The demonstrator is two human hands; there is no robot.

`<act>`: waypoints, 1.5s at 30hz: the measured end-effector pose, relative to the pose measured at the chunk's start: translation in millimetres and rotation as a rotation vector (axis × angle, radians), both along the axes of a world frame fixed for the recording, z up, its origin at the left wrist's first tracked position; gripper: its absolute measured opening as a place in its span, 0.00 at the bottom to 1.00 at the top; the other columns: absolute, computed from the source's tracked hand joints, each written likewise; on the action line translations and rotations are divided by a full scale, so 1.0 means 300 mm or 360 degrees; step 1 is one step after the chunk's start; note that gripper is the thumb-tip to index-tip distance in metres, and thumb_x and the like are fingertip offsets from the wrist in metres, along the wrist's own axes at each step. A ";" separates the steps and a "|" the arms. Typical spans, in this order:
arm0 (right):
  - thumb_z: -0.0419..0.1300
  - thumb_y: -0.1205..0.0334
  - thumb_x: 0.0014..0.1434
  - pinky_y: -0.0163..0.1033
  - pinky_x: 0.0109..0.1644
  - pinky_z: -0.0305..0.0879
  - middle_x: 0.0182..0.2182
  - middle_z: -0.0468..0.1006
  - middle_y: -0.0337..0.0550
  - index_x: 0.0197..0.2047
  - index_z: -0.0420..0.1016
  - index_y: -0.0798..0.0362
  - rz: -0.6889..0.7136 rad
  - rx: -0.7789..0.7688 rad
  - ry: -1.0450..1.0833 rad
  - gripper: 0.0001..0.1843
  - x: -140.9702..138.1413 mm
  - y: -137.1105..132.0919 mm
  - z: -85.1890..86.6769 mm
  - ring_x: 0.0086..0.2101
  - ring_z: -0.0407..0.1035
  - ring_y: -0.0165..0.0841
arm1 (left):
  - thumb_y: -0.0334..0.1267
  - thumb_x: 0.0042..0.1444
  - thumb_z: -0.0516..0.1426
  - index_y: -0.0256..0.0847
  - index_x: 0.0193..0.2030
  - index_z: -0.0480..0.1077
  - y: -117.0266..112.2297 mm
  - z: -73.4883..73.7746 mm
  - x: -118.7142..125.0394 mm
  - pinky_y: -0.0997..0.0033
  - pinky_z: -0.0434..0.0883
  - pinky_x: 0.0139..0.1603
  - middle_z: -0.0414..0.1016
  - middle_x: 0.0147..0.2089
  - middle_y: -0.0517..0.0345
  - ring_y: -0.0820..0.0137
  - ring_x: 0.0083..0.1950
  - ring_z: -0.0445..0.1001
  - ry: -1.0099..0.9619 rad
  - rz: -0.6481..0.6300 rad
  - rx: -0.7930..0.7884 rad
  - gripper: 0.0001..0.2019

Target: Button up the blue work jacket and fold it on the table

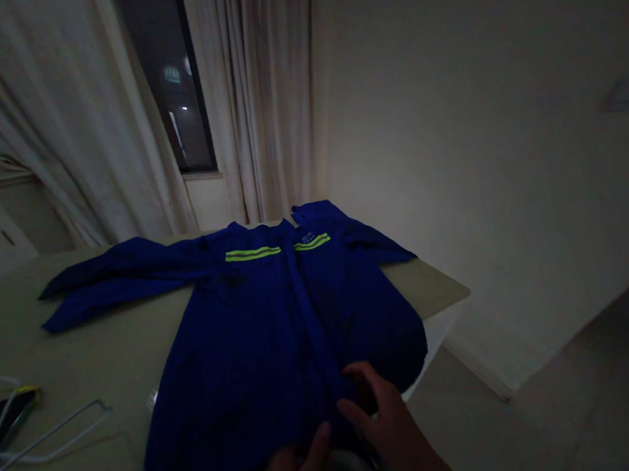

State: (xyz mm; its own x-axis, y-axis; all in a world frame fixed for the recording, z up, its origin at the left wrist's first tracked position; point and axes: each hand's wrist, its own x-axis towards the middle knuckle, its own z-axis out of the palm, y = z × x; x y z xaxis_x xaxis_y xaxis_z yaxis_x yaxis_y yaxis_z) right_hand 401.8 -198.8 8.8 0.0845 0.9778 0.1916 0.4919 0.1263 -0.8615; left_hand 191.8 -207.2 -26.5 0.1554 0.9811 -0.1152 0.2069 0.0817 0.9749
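Note:
A dark blue long-sleeved work jacket [236,348] with yellow-green reflective stripes across the chest lies spread out, its collar end away from me and its hem over the near edge of the table [101,340]. At the bottom hem, my left hand [297,469] is closed on the cloth between thumb and fingers. Just right of it, my right hand [387,415] grips the cloth near the lower end of the front placket, thumb and forefinger curved. Dim light and the cloth hide the other fingertips.
White wire hangers [50,454] lie at the table's left, beside a dark object with a yellow edge [13,417]. A small pale item [152,399] shows by the jacket's left side. Curtains [277,97] and a window [173,93] stand behind, a wall [478,136] to the right.

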 end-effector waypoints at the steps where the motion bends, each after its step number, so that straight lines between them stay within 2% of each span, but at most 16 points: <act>1: 0.70 0.47 0.59 0.45 0.38 0.74 0.37 0.82 0.40 0.53 0.76 0.35 0.0006 0.0037 0.0011 0.20 -0.016 -0.013 -0.014 0.34 0.77 0.41 | 0.66 0.57 0.62 0.46 0.37 0.79 0.012 0.007 0.012 0.55 0.75 0.56 0.83 0.45 0.47 0.48 0.56 0.78 0.0017 -0.0023 0.0003 0.23; 3: 0.69 0.51 0.60 0.47 0.43 0.76 0.39 0.83 0.41 0.55 0.78 0.35 0.0018 0.0111 0.0011 0.19 -0.040 -0.032 -0.024 0.37 0.78 0.42 | 0.72 0.56 0.57 0.44 0.30 0.76 0.026 0.027 0.033 0.57 0.75 0.50 0.81 0.36 0.48 0.51 0.45 0.78 0.0061 -0.0049 0.0008 0.30; 5: 0.68 0.55 0.62 0.47 0.44 0.76 0.38 0.83 0.41 0.52 0.80 0.37 0.0055 0.0189 -0.0012 0.15 -0.055 -0.046 -0.020 0.38 0.79 0.42 | 0.75 0.55 0.54 0.42 0.27 0.74 0.025 0.049 0.050 0.61 0.72 0.41 0.78 0.30 0.51 0.57 0.37 0.75 0.0068 -0.0039 0.0041 0.34; 7: 0.66 0.58 0.63 0.47 0.46 0.76 0.39 0.84 0.42 0.50 0.81 0.39 0.0123 0.0295 -0.0066 0.12 -0.064 -0.059 -0.014 0.39 0.79 0.41 | 0.75 0.56 0.53 0.41 0.27 0.73 0.013 0.063 0.059 0.65 0.69 0.35 0.75 0.27 0.53 0.61 0.32 0.72 0.0005 -0.0019 0.0103 0.35; 10: 0.63 0.62 0.66 0.48 0.52 0.75 0.45 0.84 0.44 0.52 0.83 0.40 0.0242 0.0485 -0.0188 0.13 -0.071 -0.075 -0.022 0.45 0.78 0.41 | 0.74 0.56 0.54 0.41 0.27 0.72 -0.010 0.059 0.061 0.67 0.67 0.33 0.73 0.27 0.55 0.64 0.30 0.70 -0.0089 -0.0015 0.0207 0.34; 12: 0.61 0.64 0.68 0.49 0.53 0.75 0.47 0.83 0.46 0.56 0.82 0.40 0.0309 0.0580 -0.0295 0.17 -0.075 -0.080 -0.040 0.47 0.77 0.42 | 0.72 0.57 0.56 0.41 0.28 0.73 -0.018 0.041 0.057 0.66 0.70 0.37 0.74 0.28 0.55 0.63 0.32 0.71 -0.0101 0.0015 0.0271 0.32; 16: 0.60 0.65 0.68 0.50 0.47 0.76 0.45 0.83 0.49 0.60 0.81 0.41 0.0358 0.0689 -0.0474 0.20 -0.082 -0.076 -0.078 0.44 0.77 0.43 | 0.67 0.60 0.57 0.40 0.34 0.77 -0.012 -0.002 0.049 0.64 0.74 0.45 0.80 0.35 0.52 0.58 0.40 0.76 -0.0118 -0.0027 0.0274 0.28; 22: 0.62 0.63 0.68 0.49 0.47 0.74 0.43 0.82 0.49 0.58 0.81 0.44 0.0364 0.0732 -0.0551 0.17 -0.086 -0.078 -0.070 0.43 0.75 0.42 | 0.69 0.58 0.57 0.39 0.32 0.76 -0.003 -0.017 0.056 0.64 0.74 0.41 0.78 0.31 0.53 0.61 0.35 0.74 -0.0162 -0.0007 0.0240 0.30; 26: 0.61 0.68 0.67 0.47 0.47 0.73 0.43 0.81 0.48 0.52 0.82 0.50 0.0395 0.0740 -0.0610 0.13 -0.084 -0.083 -0.066 0.43 0.74 0.41 | 0.69 0.56 0.59 0.39 0.32 0.76 0.003 -0.028 0.066 0.65 0.74 0.40 0.79 0.32 0.52 0.60 0.37 0.76 -0.0202 -0.0065 0.0128 0.30; 29: 0.61 0.70 0.65 0.45 0.48 0.73 0.44 0.79 0.47 0.52 0.81 0.51 0.0389 0.0754 -0.0545 0.14 -0.080 -0.085 -0.074 0.44 0.73 0.40 | 0.67 0.57 0.60 0.40 0.33 0.77 0.007 -0.046 0.077 0.64 0.75 0.41 0.79 0.32 0.52 0.59 0.40 0.77 -0.0288 -0.0002 0.0132 0.28; 32: 0.63 0.71 0.65 0.45 0.48 0.73 0.44 0.79 0.47 0.54 0.80 0.50 0.0368 0.0753 -0.0466 0.16 -0.077 -0.084 -0.084 0.45 0.73 0.39 | 0.65 0.55 0.61 0.40 0.36 0.77 0.007 -0.059 0.084 0.62 0.76 0.46 0.80 0.35 0.52 0.58 0.42 0.78 -0.0354 0.0117 0.0164 0.26; 36: 0.64 0.72 0.64 0.46 0.49 0.74 0.45 0.77 0.47 0.56 0.78 0.49 0.0332 0.0730 -0.0415 0.18 -0.082 -0.081 -0.099 0.45 0.73 0.40 | 0.63 0.56 0.61 0.39 0.42 0.78 0.005 -0.061 0.080 0.58 0.75 0.52 0.82 0.41 0.51 0.57 0.45 0.79 -0.0398 0.0137 0.0170 0.25; 40: 0.64 0.74 0.63 0.47 0.51 0.74 0.46 0.76 0.47 0.54 0.77 0.49 0.0342 0.0695 -0.0399 0.18 -0.091 -0.080 -0.109 0.46 0.73 0.40 | 0.59 0.56 0.62 0.40 0.41 0.78 0.010 -0.060 0.071 0.55 0.72 0.60 0.82 0.41 0.50 0.54 0.51 0.79 -0.0363 0.0177 0.0160 0.22; 45: 0.63 0.73 0.64 0.48 0.51 0.75 0.46 0.76 0.47 0.56 0.76 0.48 0.0376 0.0672 -0.0406 0.19 -0.096 -0.083 -0.112 0.46 0.73 0.40 | 0.58 0.54 0.61 0.41 0.42 0.78 0.010 -0.043 0.075 0.55 0.73 0.58 0.83 0.46 0.48 0.54 0.50 0.80 -0.0406 0.0201 0.0114 0.21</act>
State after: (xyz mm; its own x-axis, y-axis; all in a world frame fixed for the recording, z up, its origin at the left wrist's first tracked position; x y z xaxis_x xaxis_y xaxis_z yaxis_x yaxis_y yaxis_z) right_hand 373.1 -223.8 -24.6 -0.2287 0.7982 0.5572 0.5950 0.5677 -0.5689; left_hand 214.2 -204.1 -39.3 0.0465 0.9988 -0.0176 -0.0530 0.0200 0.9984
